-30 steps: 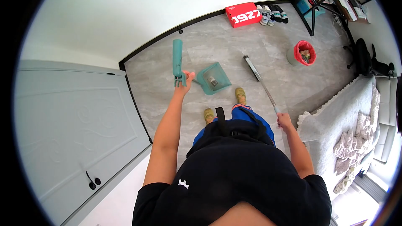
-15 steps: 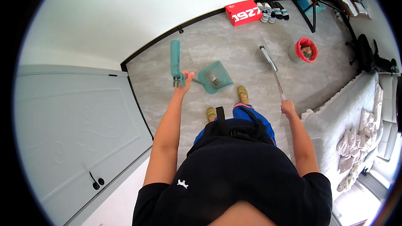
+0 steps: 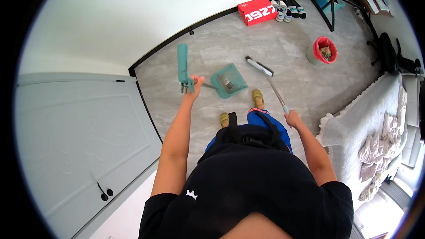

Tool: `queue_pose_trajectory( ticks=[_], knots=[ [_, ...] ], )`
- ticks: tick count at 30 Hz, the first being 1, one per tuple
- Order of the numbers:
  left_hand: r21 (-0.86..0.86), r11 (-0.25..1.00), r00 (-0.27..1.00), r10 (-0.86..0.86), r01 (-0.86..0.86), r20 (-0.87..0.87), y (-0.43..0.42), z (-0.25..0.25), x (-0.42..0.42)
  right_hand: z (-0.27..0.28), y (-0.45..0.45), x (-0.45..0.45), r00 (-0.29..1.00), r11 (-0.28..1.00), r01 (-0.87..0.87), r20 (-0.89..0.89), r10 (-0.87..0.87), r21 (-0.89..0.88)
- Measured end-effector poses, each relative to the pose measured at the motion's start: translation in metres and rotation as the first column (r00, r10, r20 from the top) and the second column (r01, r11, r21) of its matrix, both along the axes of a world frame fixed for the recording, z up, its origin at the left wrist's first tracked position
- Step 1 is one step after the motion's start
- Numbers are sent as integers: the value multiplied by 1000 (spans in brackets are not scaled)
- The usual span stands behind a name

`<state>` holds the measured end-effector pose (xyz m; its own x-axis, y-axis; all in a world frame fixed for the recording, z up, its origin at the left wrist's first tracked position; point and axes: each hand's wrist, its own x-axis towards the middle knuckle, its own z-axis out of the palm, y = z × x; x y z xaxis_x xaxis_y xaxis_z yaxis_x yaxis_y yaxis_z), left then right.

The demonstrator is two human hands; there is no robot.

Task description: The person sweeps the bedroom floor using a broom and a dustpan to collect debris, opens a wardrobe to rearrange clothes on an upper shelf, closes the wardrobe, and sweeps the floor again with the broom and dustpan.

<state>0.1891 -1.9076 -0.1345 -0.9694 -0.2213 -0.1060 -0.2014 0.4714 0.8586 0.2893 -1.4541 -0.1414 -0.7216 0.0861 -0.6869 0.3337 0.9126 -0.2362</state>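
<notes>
My left hand (image 3: 195, 86) is closed round the handle of a teal dustpan (image 3: 225, 76), whose pan lies on the floor ahead of my feet. A small dark and pale scrap (image 3: 228, 84) rests inside the pan. The handle's teal top end sticks up past my fingers. In my right hand (image 3: 292, 118) is the grey handle of a broom (image 3: 275, 89), gripped near its end. Its long, narrow bristle head (image 3: 260, 66) is on or just above the floor, right of the dustpan and apart from it.
A bin (image 3: 324, 51) with a red liner holds some rubbish. By the wall are a red shoebox (image 3: 257, 11), sneakers (image 3: 282, 12) and slides (image 3: 295, 9). A bed (image 3: 349, 126) stands at right, a grey door (image 3: 84, 137) at left, a black-framed desk (image 3: 328, 4) at the far right.
My right hand has moved left, and the broom head has swung left toward the dustpan and turned. The dustpan and my left hand have hardly moved.
</notes>
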Motion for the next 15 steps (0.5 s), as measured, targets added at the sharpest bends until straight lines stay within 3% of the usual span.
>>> queue_pose_trajectory(
  ticks=[9, 12, 14, 15],
  knots=[
    [-3, 999, 998, -48, 48, 28, -5, -7, -3, 31, -1, 9, 987, 986, -161, 16, 162, -32],
    [46, 998, 999, -33, 31, 29, -5, -7, -1, 41, 18, 8, 996, 981, 66, 68, -54, -180],
    [97, 995, 999, -12, 7, 44, -1, 4, 5, 54, 42, -2, 921, 866, 369, 258, -292, -336],
    [101, 995, 999, -8, 4, 33, 0, 9, 10, 69, 48, -9, 907, 852, 398, 284, -311, -339]
  ],
)
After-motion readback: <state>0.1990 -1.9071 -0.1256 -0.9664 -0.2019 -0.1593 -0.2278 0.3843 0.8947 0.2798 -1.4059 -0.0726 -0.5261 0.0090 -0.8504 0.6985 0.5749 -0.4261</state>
